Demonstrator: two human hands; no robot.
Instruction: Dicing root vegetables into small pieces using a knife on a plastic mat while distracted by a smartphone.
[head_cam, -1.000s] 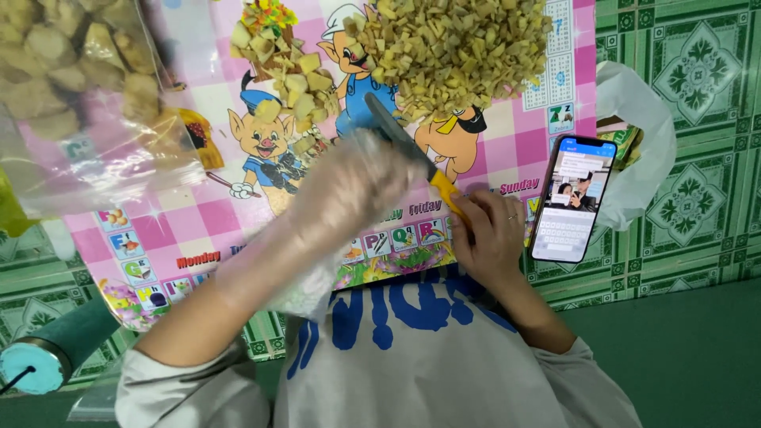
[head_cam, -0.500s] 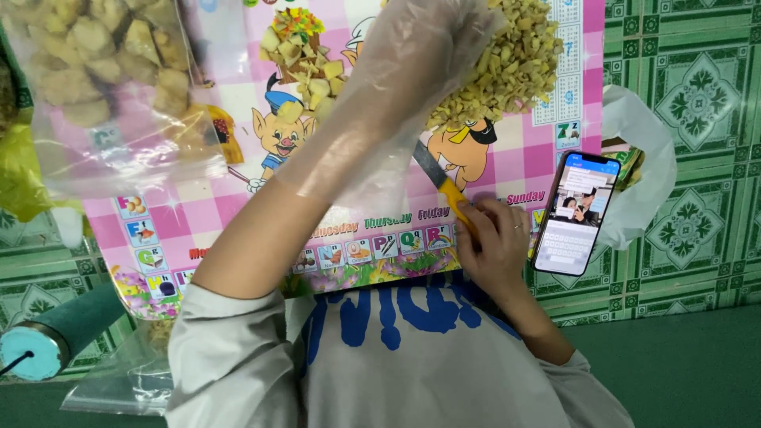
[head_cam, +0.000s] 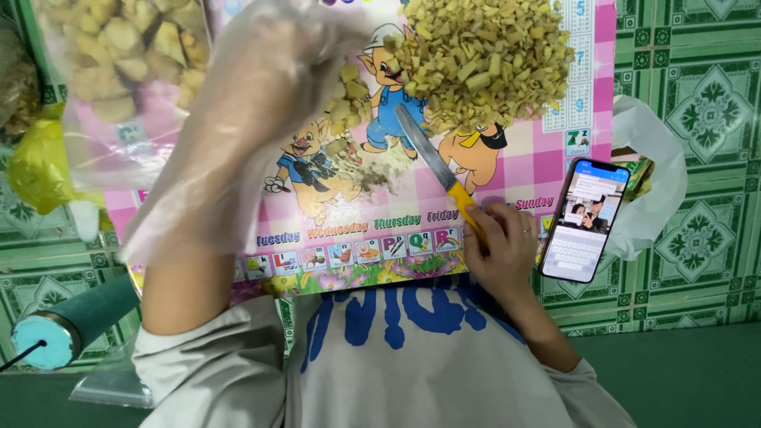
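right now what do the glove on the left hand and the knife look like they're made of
Glove: thin clear plastic film, judging by its crinkled, see-through, loose fit. Knife: blade looks like dull grey metal; handle appears to be yellow plastic, mostly hidden in the right hand.

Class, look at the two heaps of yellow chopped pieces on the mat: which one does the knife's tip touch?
The large heap at the mat's top right; the knife tip meets its lower edge. The small heap lies left, apart.
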